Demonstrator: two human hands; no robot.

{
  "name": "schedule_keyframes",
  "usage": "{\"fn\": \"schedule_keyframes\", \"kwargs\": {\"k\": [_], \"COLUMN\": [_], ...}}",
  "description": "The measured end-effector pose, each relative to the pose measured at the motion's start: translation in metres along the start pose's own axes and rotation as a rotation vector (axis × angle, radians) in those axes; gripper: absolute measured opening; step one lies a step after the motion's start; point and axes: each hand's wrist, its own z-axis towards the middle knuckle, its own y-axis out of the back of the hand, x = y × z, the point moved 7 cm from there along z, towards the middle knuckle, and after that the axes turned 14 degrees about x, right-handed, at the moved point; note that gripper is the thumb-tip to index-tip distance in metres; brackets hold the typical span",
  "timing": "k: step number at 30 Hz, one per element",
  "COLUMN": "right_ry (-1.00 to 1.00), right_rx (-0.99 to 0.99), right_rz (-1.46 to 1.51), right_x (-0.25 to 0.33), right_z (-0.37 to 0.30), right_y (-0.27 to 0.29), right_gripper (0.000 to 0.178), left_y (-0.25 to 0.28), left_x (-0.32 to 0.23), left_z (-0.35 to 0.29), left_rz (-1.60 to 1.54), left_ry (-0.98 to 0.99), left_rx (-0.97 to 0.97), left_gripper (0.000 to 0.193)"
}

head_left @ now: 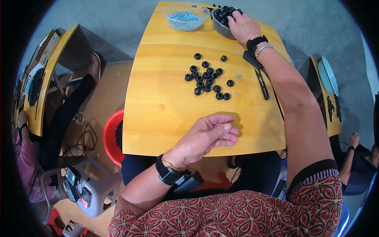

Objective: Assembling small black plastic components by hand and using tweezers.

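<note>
Loosely, black beads [206, 75] face various ways

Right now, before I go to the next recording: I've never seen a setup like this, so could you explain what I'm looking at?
There is no robot: these are a person's bare hands, seen from above by a wide fisheye camera on their head, so straight edges look bent. On the yellow wooden table lie round black beads with holes, tiny silvery pieces and a slim black tool. At the far end, a clear round bowl holds small bluish pieces. The right hand reaches into a see-through round bowl of black pieces. The left hand is over the near edge, fingers bent; I cannot tell whether either hand grips anything.
</note>
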Motion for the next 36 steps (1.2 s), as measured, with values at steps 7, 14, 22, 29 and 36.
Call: {"fn": "schedule_keyframes", "kwargs": {"k": [7,14,22,29,36], "right_ry": [0.047,0.083,-0.176,-0.237,-0.221], "right_rx": [-0.032,0.04,0.53,0.595,0.753], "right_rz": [-0.049,0.0,0.313,0.326,0.672], "right_x": [0.015,0.042,0.02,0.023,0.014], "right_z": [-0.009,-0.032,-0.057,-0.066,-0.07], "right_y": [0.015,0.028,-0.018,-0.017,-0.004], "right_gripper": [0.023,0.021,0.039,0.045,0.043], "left_y": [0.0,0.003,0.003,0.004,0.006], "left_x": [0.0,-0.001,-0.009,-0.013,-0.013], "left_z": [0.001,0.0,0.0,-0.001,-0.001], "left_rz": [0.001,-0.014,-0.028,-0.112,-0.045], "left_ry": [-0.017,-0.058,-0.16,-0.19,-0.18], "left_rx": [0.019,0.02,-0.044,-0.08,-0.037], "left_gripper": [0.032,0.033,0.059,0.07,0.069]}}
